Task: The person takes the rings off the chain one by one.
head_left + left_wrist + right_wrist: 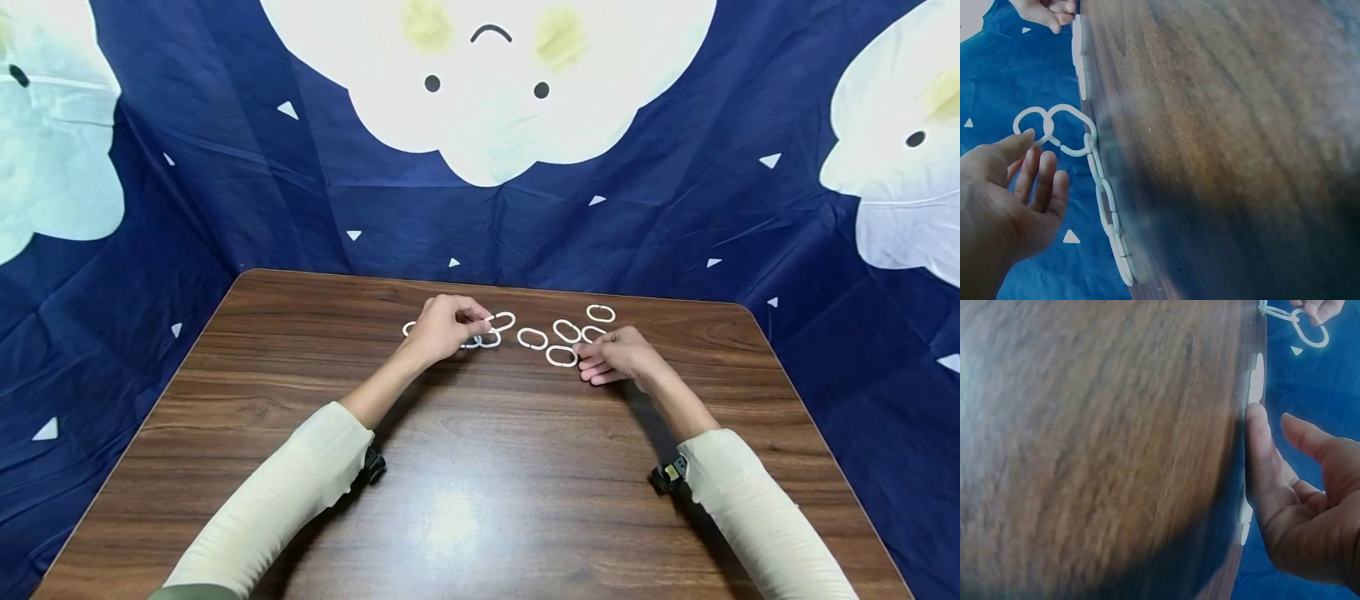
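Observation:
My left hand (442, 329) pinches a white plastic chain link (1030, 109) between thumb and forefinger, raised off the table. This link hooks through another, and the joined chain (1124, 269) trails from it along the tabletop, partly hidden behind the hand in the head view. On the right, my right hand (618, 357) hovers low over the table with thumb and forefinger apart. Its forefinger tip is right at a loose white link (561, 366), seen edge-on in the right wrist view. More loose oval links (601, 306) lie flat around that hand, one partly covered by it.
The brown wood-grain table (480, 433) has its far edge just beyond the links. Dark blue cloth (247, 167) with white clouds and triangles hangs around the back and sides. A dark wrist device (667, 475) sits at the right cuff.

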`<state>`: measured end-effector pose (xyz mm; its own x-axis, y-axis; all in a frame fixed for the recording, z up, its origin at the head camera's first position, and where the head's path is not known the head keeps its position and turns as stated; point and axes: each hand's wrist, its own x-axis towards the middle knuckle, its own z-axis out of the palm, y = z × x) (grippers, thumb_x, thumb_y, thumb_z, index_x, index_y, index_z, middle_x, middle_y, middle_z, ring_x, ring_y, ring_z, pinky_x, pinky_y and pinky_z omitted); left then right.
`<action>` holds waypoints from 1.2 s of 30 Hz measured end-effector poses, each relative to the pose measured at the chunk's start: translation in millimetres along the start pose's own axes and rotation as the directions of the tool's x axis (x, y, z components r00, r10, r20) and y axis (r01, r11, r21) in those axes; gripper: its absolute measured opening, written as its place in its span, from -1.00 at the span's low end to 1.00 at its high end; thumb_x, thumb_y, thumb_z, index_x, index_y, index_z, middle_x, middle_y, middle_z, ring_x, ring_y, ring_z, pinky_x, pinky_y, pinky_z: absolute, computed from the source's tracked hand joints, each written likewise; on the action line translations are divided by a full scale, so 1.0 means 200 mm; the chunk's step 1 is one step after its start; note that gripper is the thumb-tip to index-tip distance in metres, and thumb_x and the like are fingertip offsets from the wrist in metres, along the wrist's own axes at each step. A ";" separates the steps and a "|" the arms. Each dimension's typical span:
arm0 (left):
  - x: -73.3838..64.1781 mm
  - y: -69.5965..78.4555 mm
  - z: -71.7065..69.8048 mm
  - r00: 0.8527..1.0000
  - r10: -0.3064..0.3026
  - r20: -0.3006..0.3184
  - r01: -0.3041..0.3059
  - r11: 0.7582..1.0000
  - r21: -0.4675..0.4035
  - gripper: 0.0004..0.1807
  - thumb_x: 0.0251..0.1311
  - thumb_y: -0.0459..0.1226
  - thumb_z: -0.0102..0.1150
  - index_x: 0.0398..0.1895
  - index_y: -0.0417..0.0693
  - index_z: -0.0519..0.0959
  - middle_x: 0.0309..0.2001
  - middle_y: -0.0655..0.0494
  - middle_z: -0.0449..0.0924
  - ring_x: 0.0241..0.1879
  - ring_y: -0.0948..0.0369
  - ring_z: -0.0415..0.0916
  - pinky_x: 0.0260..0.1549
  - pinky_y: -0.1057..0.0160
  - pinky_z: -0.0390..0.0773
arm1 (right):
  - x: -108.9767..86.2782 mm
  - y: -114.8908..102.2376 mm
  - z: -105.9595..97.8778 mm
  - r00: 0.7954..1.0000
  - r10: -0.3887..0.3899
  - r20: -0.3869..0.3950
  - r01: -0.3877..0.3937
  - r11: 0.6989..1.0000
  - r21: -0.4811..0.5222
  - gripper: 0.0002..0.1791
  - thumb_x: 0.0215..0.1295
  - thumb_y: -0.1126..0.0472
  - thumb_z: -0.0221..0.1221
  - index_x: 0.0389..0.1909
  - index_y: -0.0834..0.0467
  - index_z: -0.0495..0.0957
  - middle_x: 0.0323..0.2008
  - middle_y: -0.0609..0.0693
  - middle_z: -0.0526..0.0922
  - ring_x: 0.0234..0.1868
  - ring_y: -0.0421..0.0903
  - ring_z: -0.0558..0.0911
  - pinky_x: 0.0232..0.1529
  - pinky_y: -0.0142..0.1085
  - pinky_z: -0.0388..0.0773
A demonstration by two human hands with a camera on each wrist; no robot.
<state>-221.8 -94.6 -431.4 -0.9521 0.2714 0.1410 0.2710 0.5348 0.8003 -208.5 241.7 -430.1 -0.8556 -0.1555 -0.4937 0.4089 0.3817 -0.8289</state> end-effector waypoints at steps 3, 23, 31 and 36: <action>0.00 -0.01 0.01 1.000 0.003 -0.003 -0.003 1.000 0.007 -0.84 0.44 -0.28 0.52 -0.03 -0.15 0.88 -0.15 0.05 0.91 -0.16 0.16 0.72 -0.06 0.22 0.60 | -0.01 -0.02 0.00 1.000 -0.017 -0.009 0.017 1.000 0.007 -0.66 0.63 0.19 0.34 0.13 0.40 0.61 -0.41 -0.06 0.86 -0.41 -0.24 0.84 -0.29 -0.38 0.81; 0.00 0.00 0.01 1.000 0.017 0.000 -0.017 1.000 0.023 -0.85 0.43 -0.28 0.53 -0.03 -0.13 0.88 -0.11 0.06 0.92 -0.10 0.11 0.74 0.01 0.14 0.64 | 0.01 -0.14 0.15 0.978 -0.203 -0.043 0.205 0.977 0.051 -0.60 0.53 0.28 0.39 0.23 0.45 0.63 -0.18 0.14 0.91 -0.37 -0.20 0.86 -0.30 -0.35 0.82; 0.00 0.02 0.03 1.000 0.019 0.007 -0.019 1.000 0.013 -0.85 0.42 -0.28 0.54 -0.03 -0.14 0.88 -0.12 0.05 0.92 -0.12 0.14 0.74 -0.01 0.17 0.63 | 0.03 -0.18 0.25 0.962 -0.271 -0.038 0.273 0.957 0.101 -0.50 0.54 0.30 0.41 0.36 0.47 0.58 0.00 0.29 0.88 -0.29 -0.14 0.87 -0.21 -0.32 0.84; 0.00 0.02 0.03 1.000 0.011 0.005 -0.011 1.000 0.014 -0.84 0.42 -0.28 0.54 -0.04 -0.13 0.88 -0.12 0.07 0.93 -0.13 0.16 0.74 0.00 0.17 0.63 | 0.04 -0.19 0.31 0.954 -0.298 -0.026 0.299 0.949 0.103 -0.46 0.53 0.33 0.41 0.43 0.44 0.57 0.19 0.46 0.79 -0.08 0.03 0.91 -0.13 -0.27 0.86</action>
<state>-220.3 -87.4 -432.8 -0.9484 0.2811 0.1467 0.2832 0.5429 0.7906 -211.1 170.4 -419.1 -0.9466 -0.2387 -0.2169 0.1642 0.2221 -0.9611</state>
